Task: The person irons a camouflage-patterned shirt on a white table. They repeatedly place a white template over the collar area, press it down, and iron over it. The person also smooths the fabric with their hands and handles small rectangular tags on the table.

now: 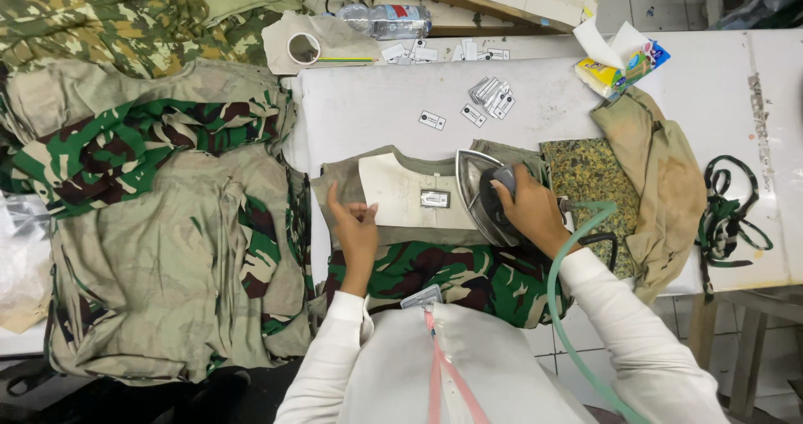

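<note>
The steam iron (481, 194) is gripped by the right hand (527, 211), fingers closed round its handle; just beside it, the camouflage garment's collar lining (401, 194) is pressed flat under the open left hand (355, 232), keeping it taut.

Under the iron (483, 196), part of the cream patch (400, 191) hidden — also the iron's handle, covered by the right hand (525, 209). Left of the iron, garment pile (159, 257) cut off by the frame edge. Behind the iron, small tags (493, 96) too tiny to make out — bottle (386, 19) partly covered.
</note>
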